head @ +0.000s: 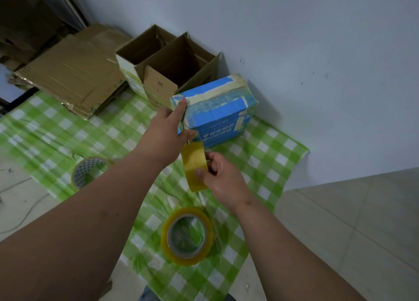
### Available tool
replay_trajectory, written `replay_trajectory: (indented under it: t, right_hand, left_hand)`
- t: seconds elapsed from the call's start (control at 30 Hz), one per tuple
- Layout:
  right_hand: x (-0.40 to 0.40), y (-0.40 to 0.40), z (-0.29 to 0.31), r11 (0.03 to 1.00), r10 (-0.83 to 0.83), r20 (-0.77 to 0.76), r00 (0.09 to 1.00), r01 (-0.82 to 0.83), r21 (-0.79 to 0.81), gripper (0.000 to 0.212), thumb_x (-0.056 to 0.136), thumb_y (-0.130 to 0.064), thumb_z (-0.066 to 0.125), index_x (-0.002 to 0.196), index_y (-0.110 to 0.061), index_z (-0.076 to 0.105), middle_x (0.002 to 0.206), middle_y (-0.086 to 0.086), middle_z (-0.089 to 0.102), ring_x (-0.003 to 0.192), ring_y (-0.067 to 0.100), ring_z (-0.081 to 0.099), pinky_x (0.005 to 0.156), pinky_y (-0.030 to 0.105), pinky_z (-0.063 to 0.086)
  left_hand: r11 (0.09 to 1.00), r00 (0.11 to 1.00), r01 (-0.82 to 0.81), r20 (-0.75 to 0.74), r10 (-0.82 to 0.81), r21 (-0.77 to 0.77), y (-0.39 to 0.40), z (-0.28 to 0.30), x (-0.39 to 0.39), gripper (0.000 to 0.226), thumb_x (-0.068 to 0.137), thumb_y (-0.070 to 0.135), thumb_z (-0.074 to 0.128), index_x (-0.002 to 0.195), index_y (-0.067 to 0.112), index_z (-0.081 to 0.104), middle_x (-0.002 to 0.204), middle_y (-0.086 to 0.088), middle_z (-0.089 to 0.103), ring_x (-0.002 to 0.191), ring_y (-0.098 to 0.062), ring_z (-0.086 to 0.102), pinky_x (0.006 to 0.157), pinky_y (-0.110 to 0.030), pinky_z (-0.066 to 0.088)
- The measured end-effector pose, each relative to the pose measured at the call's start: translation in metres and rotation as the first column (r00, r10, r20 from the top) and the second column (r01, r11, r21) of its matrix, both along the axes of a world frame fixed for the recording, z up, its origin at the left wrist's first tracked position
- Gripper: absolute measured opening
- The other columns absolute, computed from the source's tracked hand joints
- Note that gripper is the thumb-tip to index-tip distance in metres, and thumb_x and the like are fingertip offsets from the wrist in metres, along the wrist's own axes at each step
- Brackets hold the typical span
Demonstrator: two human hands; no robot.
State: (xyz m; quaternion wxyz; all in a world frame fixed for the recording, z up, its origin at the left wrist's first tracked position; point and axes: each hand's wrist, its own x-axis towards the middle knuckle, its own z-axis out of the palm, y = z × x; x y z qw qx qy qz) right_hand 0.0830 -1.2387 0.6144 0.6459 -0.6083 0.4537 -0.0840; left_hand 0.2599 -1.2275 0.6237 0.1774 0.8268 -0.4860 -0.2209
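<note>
Past a stack of flattened cardboard (70,74) and a spare roll (78,178) lying on the green checked cloth (272,155), a person's left hand (165,130) is spread against the near end of a blue box (222,110), forefinger at the top corner and thumb at the bottom, seemingly to steady it. The box stands on the cloth by the wall, beside open cartons (158,85). Further right, the right hand (222,176) pinches the tape roll (195,164) between thumb and fingers just below the box, apparently drawing tape taut.
</note>
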Motion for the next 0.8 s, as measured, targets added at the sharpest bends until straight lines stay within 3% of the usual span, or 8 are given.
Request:
replay_trajectory:
  t: [0.17,0.33,0.43,0.53,0.6,0.7,0.8]
  right_hand:
    - [-0.004,0.004,-0.005,0.999,-0.047,-0.039,0.998,0.048,0.014,0.017,0.094,-0.023,0.064,0.11,-0.024,0.06,0.105,0.0,0.072,0.098,0.016,0.067,0.093,0.045,0.053]
    - [0.002,0.001,-0.006,1.0,-0.024,-0.07,0.997,0.024,0.001,0.029,0.093,-0.025,0.065,0.121,-0.018,0.06,0.108,0.003,0.072,0.1,0.017,0.067,0.095,0.044,0.052]
    - [0.003,0.001,-0.009,1.0,-0.007,-0.084,0.996,0.008,0.007,0.03,0.094,-0.022,0.063,0.124,-0.019,0.057,0.11,0.001,0.072,0.1,0.015,0.067,0.096,0.043,0.052]
    - [0.004,0.002,-0.012,1.0,0.0,-0.084,0.996,0.002,0.031,0.034,0.095,-0.015,0.061,0.128,-0.016,0.055,0.116,0.002,0.071,0.108,0.019,0.065,0.1,0.046,0.049]
    - [0.004,0.003,-0.011,0.999,0.003,-0.077,0.997,0.001,0.045,0.035,0.095,-0.013,0.06,0.129,-0.017,0.054,0.118,0.002,0.07,0.109,0.019,0.065,0.101,0.047,0.048]
    - [0.003,0.004,-0.011,0.999,-0.002,-0.066,0.998,0.006,0.054,0.035,0.095,-0.013,0.06,0.129,-0.017,0.054,0.117,0.001,0.07,0.109,0.019,0.064,0.101,0.048,0.048]
    - [0.002,0.004,-0.011,0.998,-0.015,-0.057,0.998,0.018,0.06,0.034,0.096,-0.013,0.059,0.129,-0.018,0.055,0.118,0.0,0.07,0.109,0.018,0.065,0.101,0.048,0.048]
  left_hand:
    - [1.0,0.999,0.003,-0.042,-0.002,0.024,0.003,0.002,-0.004,0.078,0.098,0.04,0.054,0.157,0.035,0.002,0.14,-0.011,0.048,0.122,-0.028,0.051,0.088,-0.035,0.04]
    - [0.993,0.989,-0.11,-0.103,0.104,-0.051,0.008,0.004,-0.011,0.085,0.096,0.039,0.059,0.156,0.035,-0.001,0.128,-0.005,0.063,0.106,-0.019,0.06,0.079,-0.03,0.041]
    - [0.962,0.93,-0.258,-0.294,0.222,-0.092,0.014,0.003,-0.015,0.094,0.089,0.037,0.07,0.155,0.042,0.002,0.114,0.011,0.067,0.094,-0.004,0.059,0.07,-0.02,0.042]
    - [0.897,0.743,-0.434,-0.596,0.304,-0.084,0.023,-0.002,-0.016,0.085,0.085,0.02,0.077,0.151,0.03,0.024,0.122,0.008,0.066,0.103,-0.001,0.064,0.066,-0.009,0.047]
    - [0.852,0.634,-0.522,-0.687,0.356,-0.041,0.029,-0.005,-0.019,0.058,0.083,0.016,0.078,0.13,0.023,0.043,0.127,0.002,0.065,0.102,-0.005,0.067,0.074,-0.02,0.055]
    - [0.814,0.595,-0.578,-0.657,0.463,0.051,0.034,-0.013,-0.025,0.025,0.085,0.032,0.076,0.098,0.02,0.058,0.106,-0.001,0.07,0.098,-0.019,0.068,0.087,-0.045,0.057]
    - [0.792,0.474,-0.583,-0.718,0.511,0.179,0.034,-0.014,-0.033,0.033,0.089,0.045,0.067,0.1,0.014,0.066,0.103,-0.007,0.07,0.1,-0.026,0.068,0.09,-0.049,0.056]
